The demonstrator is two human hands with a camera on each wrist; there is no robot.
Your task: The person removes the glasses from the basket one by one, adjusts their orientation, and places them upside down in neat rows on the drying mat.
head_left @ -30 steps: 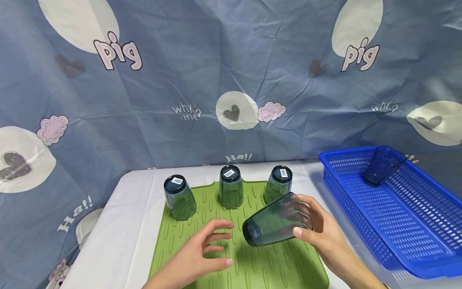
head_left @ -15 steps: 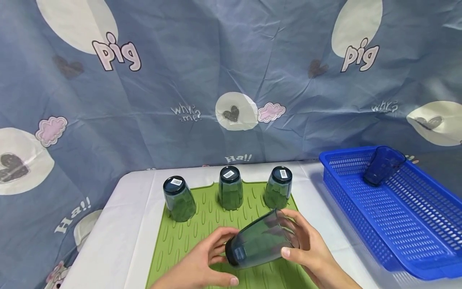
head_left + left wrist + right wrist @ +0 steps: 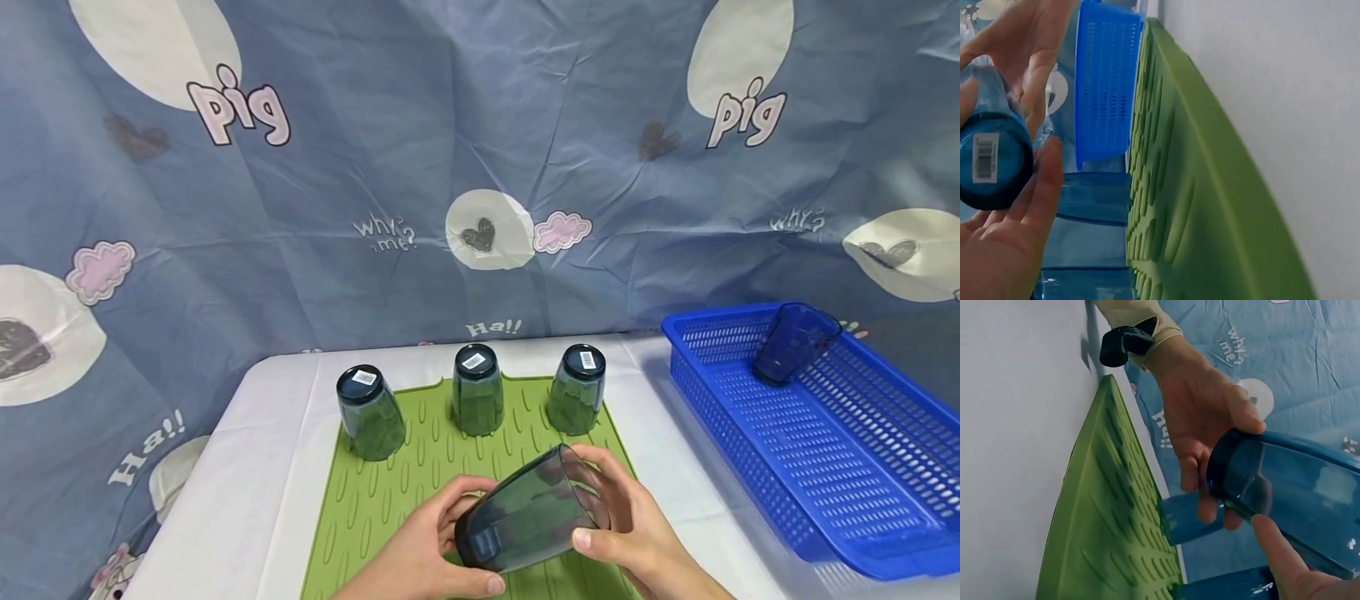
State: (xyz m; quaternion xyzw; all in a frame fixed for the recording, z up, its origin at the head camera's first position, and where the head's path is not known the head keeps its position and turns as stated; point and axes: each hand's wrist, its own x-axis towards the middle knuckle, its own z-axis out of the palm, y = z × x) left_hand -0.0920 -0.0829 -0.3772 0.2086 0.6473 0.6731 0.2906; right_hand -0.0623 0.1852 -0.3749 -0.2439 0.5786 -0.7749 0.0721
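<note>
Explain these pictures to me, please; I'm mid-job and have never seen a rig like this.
There is no machine here: the work is done by a person's left hand and right hand, both bare. The wide picture comes from a camera on the head, looking forward and down. The other two come from a camera on each wrist, so the scene looks turned sideways there. On the white cloth lies a green mat bearing three upturned glasses. To its right is a blue basket with one tilted glass inside. The left hand holds a tinted glass at its base, the right hand near its rim.
</note>
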